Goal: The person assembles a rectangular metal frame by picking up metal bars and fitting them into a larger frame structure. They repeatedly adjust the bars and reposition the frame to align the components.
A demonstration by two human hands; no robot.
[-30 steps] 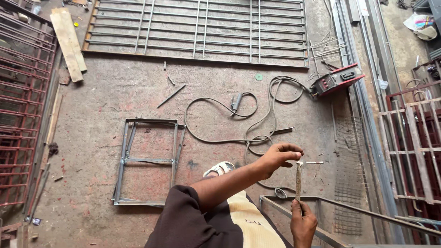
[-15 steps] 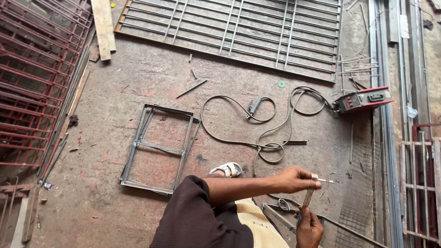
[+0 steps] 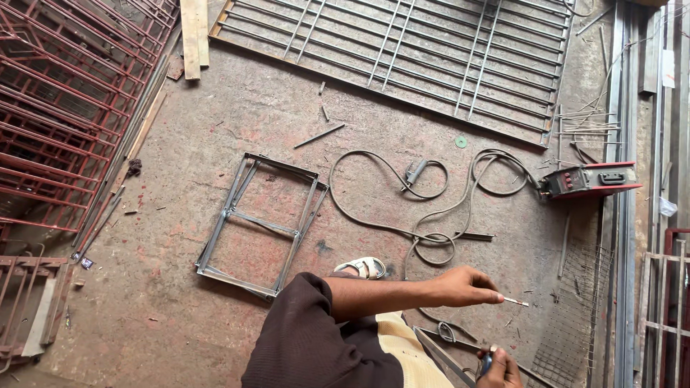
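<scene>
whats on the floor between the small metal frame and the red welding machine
In the head view, looped black cables lie between the small metal frame and the red welding machine.

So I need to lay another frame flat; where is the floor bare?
Bare concrete lies between the red grilles and the small metal frame, and below that frame. Crowded: cables and welder near the left hand; right hand sits low.

left arm: brown-sleeved, stretched across the body | left hand (image 3: 463, 287): fingertips pinched together | right hand (image 3: 501, 370): low, fist closed, partly cropped
</scene>
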